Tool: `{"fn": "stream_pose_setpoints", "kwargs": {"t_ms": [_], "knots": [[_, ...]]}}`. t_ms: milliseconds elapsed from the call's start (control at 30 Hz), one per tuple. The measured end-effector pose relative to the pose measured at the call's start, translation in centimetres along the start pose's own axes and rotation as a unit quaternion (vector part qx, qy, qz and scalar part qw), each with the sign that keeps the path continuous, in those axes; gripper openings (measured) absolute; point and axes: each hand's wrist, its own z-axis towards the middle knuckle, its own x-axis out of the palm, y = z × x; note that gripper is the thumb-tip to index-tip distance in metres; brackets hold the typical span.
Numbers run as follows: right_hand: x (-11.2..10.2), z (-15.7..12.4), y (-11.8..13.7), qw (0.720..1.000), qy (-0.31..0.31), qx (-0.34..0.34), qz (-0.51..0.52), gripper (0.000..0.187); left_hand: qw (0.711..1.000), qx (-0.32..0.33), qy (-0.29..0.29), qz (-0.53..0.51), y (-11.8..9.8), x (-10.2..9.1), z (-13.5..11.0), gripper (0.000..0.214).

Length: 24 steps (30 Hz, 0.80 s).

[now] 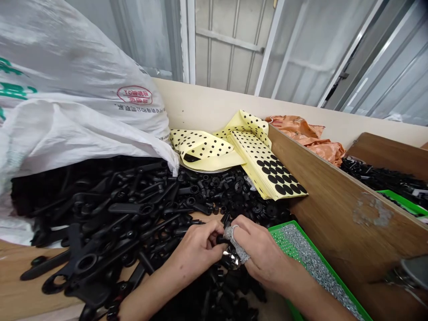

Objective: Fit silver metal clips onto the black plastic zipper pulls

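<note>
The left hand (197, 249) is closed, its fingertips (219, 232) pinching a small black plastic part (222, 240) just beside the right hand. The right hand (264, 254) is curled around a strip of small silvery metal pieces (236, 244), gripping it against the palm, with a shiny bit of metal (230, 257) showing beneath. Both hands sit low over a heaped pile of black moulded plastic parts (133, 223), a mix of long flat levers with round eyes, short bushings and ring-shaped pieces, spread across a wooden counter (30, 276).

Just right of the hands, a green tray (284, 234) holds a dense layer of small silvery metal pieces. Behind the pile, a large white woven sack (73, 93) with green and red print slumps open against the heap. Beyond it lie yellow backing sheets dotted with black round stickers (267, 169), partly over a round metal plate (197, 169). A crumpled orange bag (304, 133) sits behind them, against a raised wooden divider (337, 209). On the divider's far side are more black parts (377, 176) and the edge of a second green tray (401, 200). A blurred grey object (411, 272) shows at the lower right corner.
</note>
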Motion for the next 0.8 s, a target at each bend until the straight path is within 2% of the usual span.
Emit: {"fn": "stream_pose_setpoints", "kwargs": {"t_ms": [133, 267, 400, 500, 600, 667, 733, 800], "knots": [[-0.4, -0.4, 0.4, 0.997, 0.036, 0.001, -0.071, 0.034, 0.996, 0.036, -0.022, 0.081, -0.3, 0.0, -0.7, 0.015], [-0.4, -0.7, 1.0, 0.994, 0.042, -0.003, -0.099, 0.037, 0.995, 0.066, -0.031, 0.074, -0.2, 0.1, -1.2, 0.016], [0.4, -1.0, 1.6, 0.992, 0.033, -0.014, -0.118, 0.024, 0.998, 0.033, 0.015, 0.049, -0.3, 0.0, -1.5, 0.018], [1.1, -1.3, 2.0, 0.992, 0.034, -0.025, -0.116, 0.021, 0.999, 0.024, 0.011, 0.042, -0.5, 0.1, -1.9, 0.017], [1.3, -1.4, 1.7, 0.999, 0.024, -0.002, -0.037, 0.022, 1.0, -0.011, -0.014, -0.005, -0.4, 0.3, -2.3, 0.011], [1.0, -1.5, 1.4, 0.999, 0.019, 0.034, 0.011, 0.022, 0.995, -0.052, -0.03, -0.078, 0.0, 0.6, -2.6, 0.011], [0.7, -1.7, 1.1, 0.997, 0.032, 0.064, 0.011, 0.023, 0.983, -0.073, -0.028, -0.164, 0.5, 0.8, -2.7, 0.016], [0.5, -2.0, 1.0, 0.995, 0.066, 0.071, -0.026, 0.028, 0.976, -0.066, -0.018, -0.208, 0.8, 1.0, -2.9, 0.023]]}}
